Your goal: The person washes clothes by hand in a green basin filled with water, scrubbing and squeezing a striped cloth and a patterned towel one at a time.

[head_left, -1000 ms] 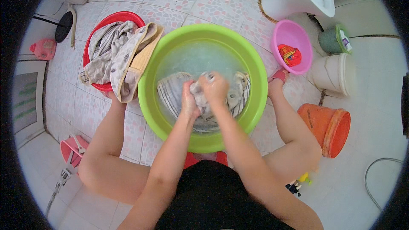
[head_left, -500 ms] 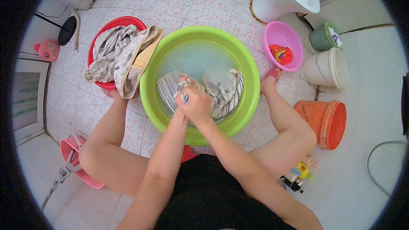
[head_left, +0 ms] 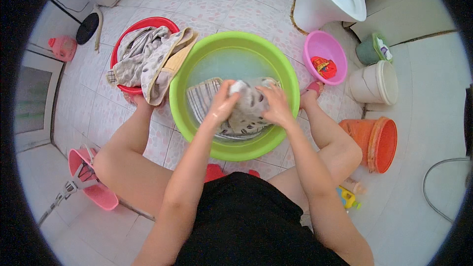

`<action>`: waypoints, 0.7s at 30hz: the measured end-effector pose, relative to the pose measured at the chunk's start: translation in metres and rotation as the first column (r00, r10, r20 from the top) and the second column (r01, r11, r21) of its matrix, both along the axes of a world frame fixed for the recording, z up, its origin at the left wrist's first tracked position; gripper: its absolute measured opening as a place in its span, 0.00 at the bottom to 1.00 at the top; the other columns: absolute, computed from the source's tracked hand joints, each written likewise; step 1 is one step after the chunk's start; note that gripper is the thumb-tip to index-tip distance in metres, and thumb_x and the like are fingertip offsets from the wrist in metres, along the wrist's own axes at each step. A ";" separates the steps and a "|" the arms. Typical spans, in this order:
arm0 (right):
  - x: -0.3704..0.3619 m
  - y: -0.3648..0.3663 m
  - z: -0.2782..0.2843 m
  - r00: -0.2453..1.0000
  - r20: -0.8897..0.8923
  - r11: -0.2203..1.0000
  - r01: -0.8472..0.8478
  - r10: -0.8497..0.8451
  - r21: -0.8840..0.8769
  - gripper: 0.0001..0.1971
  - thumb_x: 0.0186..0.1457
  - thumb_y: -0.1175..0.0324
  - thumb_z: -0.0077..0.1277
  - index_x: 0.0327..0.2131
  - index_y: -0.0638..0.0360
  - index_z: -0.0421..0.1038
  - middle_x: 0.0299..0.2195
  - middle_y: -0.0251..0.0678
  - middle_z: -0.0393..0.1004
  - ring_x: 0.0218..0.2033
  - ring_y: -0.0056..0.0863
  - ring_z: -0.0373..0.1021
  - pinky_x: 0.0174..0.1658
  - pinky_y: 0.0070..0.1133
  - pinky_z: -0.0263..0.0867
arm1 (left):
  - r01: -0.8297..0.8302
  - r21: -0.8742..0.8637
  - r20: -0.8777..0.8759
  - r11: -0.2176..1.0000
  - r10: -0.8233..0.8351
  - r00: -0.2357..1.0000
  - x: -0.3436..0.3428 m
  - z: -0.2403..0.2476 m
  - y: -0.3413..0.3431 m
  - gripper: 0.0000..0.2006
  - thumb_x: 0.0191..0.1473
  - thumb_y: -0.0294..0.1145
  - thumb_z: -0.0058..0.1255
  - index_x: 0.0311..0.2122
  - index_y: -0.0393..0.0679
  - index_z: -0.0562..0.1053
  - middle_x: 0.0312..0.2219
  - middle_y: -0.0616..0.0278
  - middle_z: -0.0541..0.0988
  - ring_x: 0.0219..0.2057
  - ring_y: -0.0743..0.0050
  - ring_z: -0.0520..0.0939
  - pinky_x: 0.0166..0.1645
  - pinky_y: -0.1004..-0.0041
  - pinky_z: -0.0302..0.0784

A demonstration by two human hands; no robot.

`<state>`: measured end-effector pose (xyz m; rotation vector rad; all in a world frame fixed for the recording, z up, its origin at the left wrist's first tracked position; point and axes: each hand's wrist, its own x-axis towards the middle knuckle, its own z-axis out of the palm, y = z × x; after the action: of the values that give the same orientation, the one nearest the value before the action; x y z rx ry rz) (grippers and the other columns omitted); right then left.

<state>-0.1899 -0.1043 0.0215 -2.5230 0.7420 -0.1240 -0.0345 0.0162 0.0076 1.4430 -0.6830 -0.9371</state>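
Observation:
A green basin [head_left: 178, 118] of cloudy water stands between my legs. In it lies a wet, pale patterned cloth [head_left: 250, 111] with dark leaf-like spots and a striped part [head_left: 204, 96]. My left hand [head_left: 224, 102] grips the spotted part from its left side, with a white bit, foam or cloth, at the fingertips. On the right side, my right hand [head_left: 276, 104] holds the same cloth, its fingers bent over the fabric. The cloth is spread between both hands just above the water, its lower folds in the basin.
A red basin [head_left: 115, 59] heaped with similar cloth [head_left: 143, 54] touches the green one at left. To the right stand a pink basin [head_left: 340, 51] with a red packet [head_left: 324, 67], a white bucket [head_left: 372, 83], an orange bucket [head_left: 372, 138] and a toilet [head_left: 330, 0].
My hands were pressed together, squeezing a bunched piece of cloth. Now they are apart, the right one further right, and the cloth is stretched out between them.

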 end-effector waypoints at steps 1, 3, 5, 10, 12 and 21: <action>-0.004 0.001 0.004 0.998 0.033 0.999 -0.054 0.053 0.005 0.33 0.31 0.63 0.57 0.47 0.52 0.60 0.47 0.44 0.62 0.53 0.41 0.54 0.56 0.36 0.40 | 0.058 0.083 0.094 0.995 -0.066 0.993 -0.012 0.009 -0.004 0.19 0.43 0.28 0.43 0.44 0.40 0.62 0.37 0.56 0.68 0.35 0.70 0.71 0.41 0.74 0.66; 0.004 0.009 0.004 0.998 0.038 0.965 -0.052 0.044 0.256 0.41 0.30 0.65 0.58 0.52 0.54 0.51 0.52 0.45 0.54 0.55 0.44 0.49 0.58 0.36 0.37 | 0.126 0.014 0.080 0.992 -0.126 0.989 -0.034 0.008 -0.005 0.22 0.40 0.24 0.40 0.46 0.39 0.60 0.41 0.48 0.65 0.44 0.54 0.67 0.50 0.67 0.61; 0.006 0.013 -0.003 0.999 0.038 0.924 -0.011 -0.003 0.383 0.43 0.29 0.65 0.59 0.54 0.56 0.49 0.53 0.45 0.53 0.55 0.44 0.49 0.58 0.36 0.39 | 0.166 -0.071 0.056 0.984 -0.162 0.985 -0.041 0.000 -0.003 0.24 0.38 0.21 0.39 0.47 0.40 0.61 0.42 0.52 0.65 0.43 0.63 0.68 0.46 0.70 0.64; 0.008 0.011 -0.009 0.995 -0.030 0.776 0.092 -0.093 0.624 0.25 0.35 0.63 0.57 0.41 0.59 0.67 0.35 0.42 0.72 0.38 0.35 0.68 0.43 0.25 0.62 | 0.040 -0.024 0.378 0.999 -0.028 0.925 -0.029 -0.009 0.006 0.31 0.31 0.12 0.38 0.48 0.42 0.62 0.44 0.50 0.63 0.45 0.56 0.66 0.49 0.67 0.62; 0.004 0.011 -0.013 0.992 -0.047 0.721 0.116 -0.115 0.683 0.21 0.38 0.63 0.56 0.39 0.60 0.69 0.34 0.39 0.73 0.35 0.30 0.69 0.41 0.23 0.62 | -0.060 0.057 0.496 0.997 0.024 0.868 -0.001 -0.014 0.012 0.35 0.30 0.10 0.39 0.50 0.45 0.61 0.46 0.49 0.62 0.48 0.53 0.63 0.51 0.67 0.59; -0.006 0.032 0.079 0.995 -0.006 0.475 0.054 -0.101 0.878 0.21 0.39 0.68 0.56 0.40 0.64 0.68 0.36 0.34 0.72 0.36 0.23 0.67 0.42 0.20 0.61 | 0.179 0.531 0.552 0.829 -0.498 0.669 0.024 -0.028 0.013 0.41 0.27 0.24 0.60 0.54 0.57 0.59 0.56 0.61 0.55 0.59 0.53 0.48 0.59 0.48 0.39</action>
<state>-0.1960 -0.0720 0.1001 -1.4617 0.6553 0.1500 -0.0103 0.0290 -0.0203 2.1511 -1.4070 -0.8752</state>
